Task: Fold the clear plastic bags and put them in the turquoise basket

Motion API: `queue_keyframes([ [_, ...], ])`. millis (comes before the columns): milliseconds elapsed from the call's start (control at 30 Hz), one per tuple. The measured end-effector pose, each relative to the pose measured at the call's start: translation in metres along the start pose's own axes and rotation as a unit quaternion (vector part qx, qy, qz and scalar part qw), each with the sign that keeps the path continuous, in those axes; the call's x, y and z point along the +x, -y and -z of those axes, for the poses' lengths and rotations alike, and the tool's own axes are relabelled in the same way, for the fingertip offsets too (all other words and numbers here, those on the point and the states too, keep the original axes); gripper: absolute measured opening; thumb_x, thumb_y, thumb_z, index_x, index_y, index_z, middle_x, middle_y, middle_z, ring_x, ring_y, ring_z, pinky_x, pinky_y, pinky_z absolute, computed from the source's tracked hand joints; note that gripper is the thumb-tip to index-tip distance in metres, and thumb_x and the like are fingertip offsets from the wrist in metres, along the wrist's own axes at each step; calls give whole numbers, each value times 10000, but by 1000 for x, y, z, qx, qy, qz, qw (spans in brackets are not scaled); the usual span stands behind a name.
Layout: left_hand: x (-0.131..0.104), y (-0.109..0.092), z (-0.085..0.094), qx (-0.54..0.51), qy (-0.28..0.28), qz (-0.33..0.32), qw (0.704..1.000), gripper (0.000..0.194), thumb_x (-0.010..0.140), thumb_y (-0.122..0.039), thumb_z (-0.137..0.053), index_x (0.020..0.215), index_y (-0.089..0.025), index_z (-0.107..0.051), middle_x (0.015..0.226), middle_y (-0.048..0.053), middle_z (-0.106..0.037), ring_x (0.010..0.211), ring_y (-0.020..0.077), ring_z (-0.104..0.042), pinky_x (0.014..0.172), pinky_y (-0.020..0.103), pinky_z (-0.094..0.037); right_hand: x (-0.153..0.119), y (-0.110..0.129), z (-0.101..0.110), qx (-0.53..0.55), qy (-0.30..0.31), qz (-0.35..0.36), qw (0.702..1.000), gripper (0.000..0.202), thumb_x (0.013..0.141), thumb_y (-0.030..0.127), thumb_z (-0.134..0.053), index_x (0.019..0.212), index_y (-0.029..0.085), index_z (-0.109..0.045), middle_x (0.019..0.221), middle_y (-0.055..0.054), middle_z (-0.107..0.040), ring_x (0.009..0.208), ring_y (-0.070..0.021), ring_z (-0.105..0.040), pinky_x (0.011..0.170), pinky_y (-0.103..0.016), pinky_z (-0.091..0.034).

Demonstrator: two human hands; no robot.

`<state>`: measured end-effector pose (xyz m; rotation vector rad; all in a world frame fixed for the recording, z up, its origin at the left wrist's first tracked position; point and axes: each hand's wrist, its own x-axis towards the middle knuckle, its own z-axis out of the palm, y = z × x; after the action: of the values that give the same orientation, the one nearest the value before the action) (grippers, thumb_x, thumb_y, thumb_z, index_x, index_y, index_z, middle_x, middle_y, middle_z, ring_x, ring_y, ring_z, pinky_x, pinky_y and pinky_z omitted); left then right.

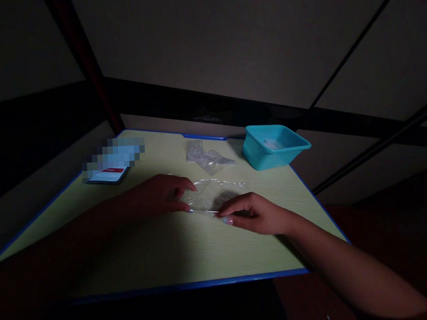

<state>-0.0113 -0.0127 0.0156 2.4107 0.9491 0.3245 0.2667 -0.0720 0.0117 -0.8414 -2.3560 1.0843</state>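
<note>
A clear plastic bag lies flat on the pale table, between my two hands. My left hand is at the bag's left end, thumb and fingers apart in a C shape, the tips at its edge. At the bag's lower right edge, my right hand has its thumb and fingertips close together on the plastic. Farther back, more clear plastic bags lie loosely overlapped.
A turquoise basket with something whitish inside stands at the back right of the table. A lit phone or tablet, partly pixelated, lies at the left. Dark panelled walls rise behind.
</note>
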Motion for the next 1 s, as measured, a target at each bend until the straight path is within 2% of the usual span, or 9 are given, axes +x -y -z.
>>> queue_keyframes([
  [133,1,3,4,-33,23,-44,998,242,856,-411,-590,827,-200,-704,803,10,-662,752,162,-612,694,259,-450,-1,0,1,42,3,0,999,245,871,222,-624,1082,120,-695,1031,-103,-724,929,-149,-674,817,-279,-528],
  [367,-5,-4,-3,18,-40,-91,995,393,812,-564,-621,987,-220,-694,1035,58,-647,974,231,-598,868,354,-457,0,7,1,29,18,17,999,305,841,198,-666,1138,127,-679,1150,-138,-692,1068,-175,-648,905,-321,-505],
  [533,-9,-5,0,-76,-36,-135,987,523,872,-663,-451,1036,-221,-677,937,43,-669,858,200,-626,773,319,-478,0,10,1,42,49,58,996,280,863,172,-634,1139,147,-679,1123,-111,-704,1089,-170,-630,960,-339,-467],
  [600,-8,-5,4,-100,-79,-133,983,580,911,-669,-328,1052,-209,-653,939,55,-667,882,211,-624,793,330,-478,1,8,3,35,23,69,997,265,893,180,-591,1144,148,-669,1112,-110,-702,1067,-167,-633,946,-345,-471],
  [700,-5,-3,8,-45,-143,-98,984,585,947,-626,-248,1084,-196,-621,1049,82,-639,988,240,-596,886,370,-456,3,1,8,-36,-46,66,996,291,919,217,-547,1190,154,-633,1188,-134,-660,1132,-182,-596,987,-379,-439],
  [767,-4,1,6,20,-164,-86,983,554,946,-603,-300,1195,-185,-565,1182,108,-591,1093,264,-553,959,401,-424,3,-6,12,-134,-75,23,988,376,919,275,-547,1281,174,-570,1326,-153,-573,1275,-227,-490,1080,-485,-326],
  [833,-3,8,1,84,-158,-95,979,595,925,-595,-387,1352,-184,-443,1354,141,-492,1239,304,-460,1048,452,-356,3,-13,14,-224,-62,-55,971,540,918,357,-541,1421,206,-419,1496,-167,-380,1407,-280,-300,1112,-607,-166],
  [933,-2,20,-13,159,-93,-111,977,767,872,-614,-496,1482,-209,-266,1544,166,-275,1396,379,-256,1123,554,-222,1,-21,16,-279,16,-150,948,722,928,464,-489,1524,203,-177,1581,-186,-91,1463,-308,-73,1092,-666,-61],
  [1000,-1,26,-20,178,-45,-91,979,800,848,-638,-513,1486,-217,-276,1560,178,-239,1411,399,-226,1108,610,-207,1,-24,17,-284,47,-170,943,734,941,494,-440,1533,188,-131,1581,-189,-35,1465,-304,-31,1094,-660,-50],
])
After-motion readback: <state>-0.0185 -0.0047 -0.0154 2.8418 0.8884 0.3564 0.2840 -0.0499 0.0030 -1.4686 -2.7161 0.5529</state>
